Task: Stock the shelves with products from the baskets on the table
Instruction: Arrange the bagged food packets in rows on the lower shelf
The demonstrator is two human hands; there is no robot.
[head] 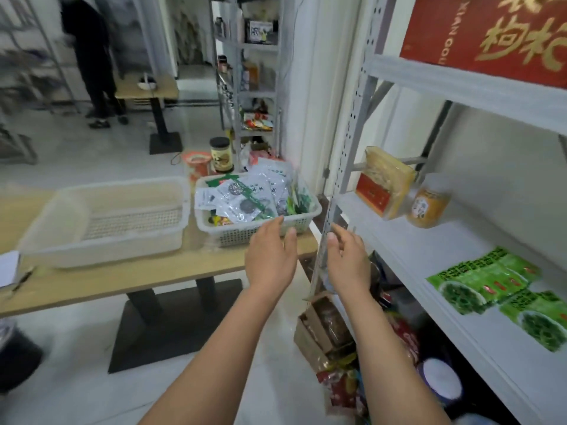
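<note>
left grip (270, 256): fingers straight, empty | right grip (348, 259): relaxed, empty | both forearms extended

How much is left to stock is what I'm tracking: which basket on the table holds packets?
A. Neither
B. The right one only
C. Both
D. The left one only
B: the right basket is piled with packets, while the left basket shows only its bare mesh floor.
</note>
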